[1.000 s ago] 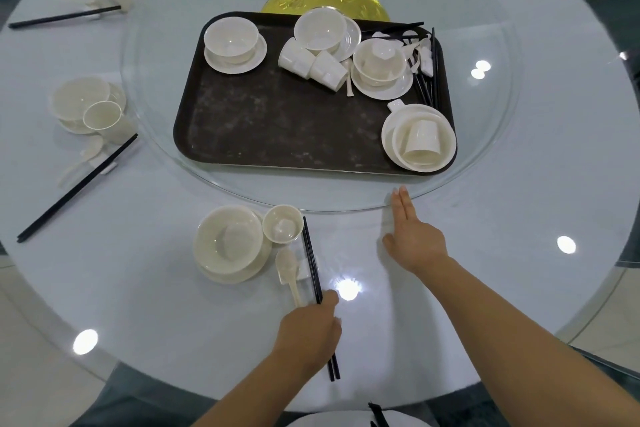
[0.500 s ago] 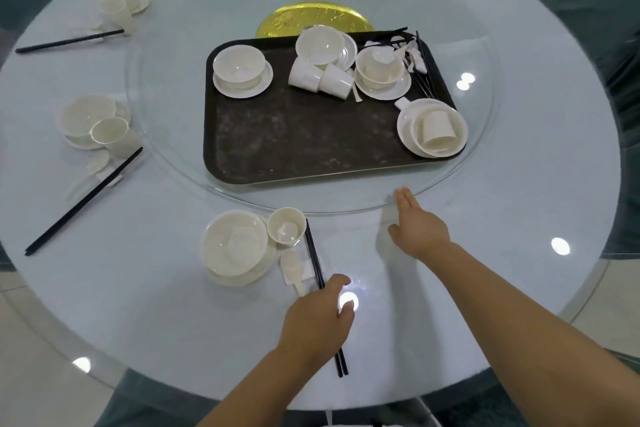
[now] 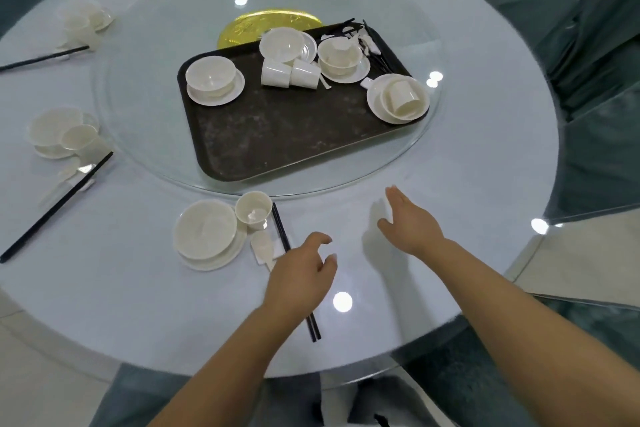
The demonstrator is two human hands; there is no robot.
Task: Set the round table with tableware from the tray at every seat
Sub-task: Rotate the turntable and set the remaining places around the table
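Both hands are open and empty: left hand (image 3: 300, 279) over the chopsticks (image 3: 281, 234), right hand (image 3: 408, 222) flat just beside the tray (image 3: 277, 135), which holds 4 bowls mid-worktop (image 3: 485, 191).

Dark tray (image 3: 277, 135) holding white tableware (image 3: 214, 80)

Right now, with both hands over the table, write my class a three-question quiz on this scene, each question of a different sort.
1. True or false: the left hand grips the chopsticks.
2. Where does the brown tray rest? A) the glass turntable B) a chair C) the floor
3. Fill in: at the nearest setting, the small cup stands between the bowl and the ____.

Key: 1 false, the hand is open above them. 2 A. 3 chopsticks.
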